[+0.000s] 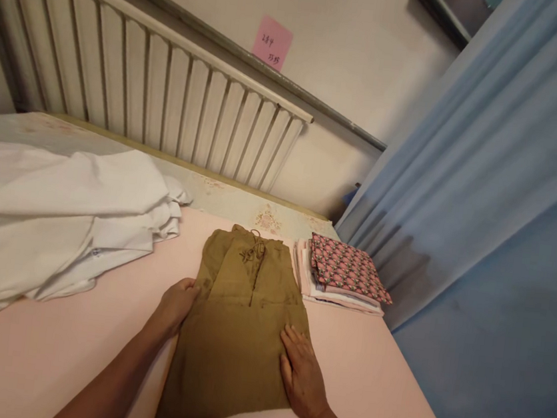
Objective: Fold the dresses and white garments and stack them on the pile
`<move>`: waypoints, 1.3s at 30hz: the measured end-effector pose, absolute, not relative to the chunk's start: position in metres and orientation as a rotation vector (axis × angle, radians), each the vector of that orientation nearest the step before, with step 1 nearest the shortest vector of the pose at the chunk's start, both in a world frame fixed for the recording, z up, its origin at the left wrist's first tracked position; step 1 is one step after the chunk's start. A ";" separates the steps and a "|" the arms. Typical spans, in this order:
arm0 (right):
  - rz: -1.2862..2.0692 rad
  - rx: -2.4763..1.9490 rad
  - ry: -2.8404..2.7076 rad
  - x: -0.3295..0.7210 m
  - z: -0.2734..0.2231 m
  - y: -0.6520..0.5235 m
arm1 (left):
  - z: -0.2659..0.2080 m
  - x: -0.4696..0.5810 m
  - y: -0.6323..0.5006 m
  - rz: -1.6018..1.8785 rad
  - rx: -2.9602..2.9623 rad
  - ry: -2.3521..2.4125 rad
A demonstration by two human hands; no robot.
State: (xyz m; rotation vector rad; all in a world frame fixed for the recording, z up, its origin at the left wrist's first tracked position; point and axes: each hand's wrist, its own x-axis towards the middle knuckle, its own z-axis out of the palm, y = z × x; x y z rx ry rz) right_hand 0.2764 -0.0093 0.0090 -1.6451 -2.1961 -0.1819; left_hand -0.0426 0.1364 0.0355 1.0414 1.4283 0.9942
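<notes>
An olive-brown garment (237, 352), its sides folded in to a long panel, lies on the pink sheet with a thin cord tied at its lace-up neck. My left hand (180, 302) pinches the garment's left edge, just below the upper part; the thumb side is turned away. On its right side rests my right hand (302, 376), palm down with the fingers stretched out over the cloth. The bottom of the garment reaches close to the near edge of the table.
A rumpled white cloth (58, 204) covers the left of the pink sheet (352, 358). Beyond the garment to the right sits a stack of folded cloths (349, 267), a pink patterned one on top. A radiator (170, 96) stands behind; a blue curtain (490, 159) hangs at right.
</notes>
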 end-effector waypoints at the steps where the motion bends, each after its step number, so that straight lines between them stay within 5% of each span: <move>1: -0.183 -1.644 -2.195 0.276 0.009 -0.009 | 0.035 -0.043 0.137 0.993 1.043 1.430; 39: -0.177 -1.637 -2.175 0.275 0.011 -0.008 | 0.030 -0.045 0.142 0.980 1.091 1.427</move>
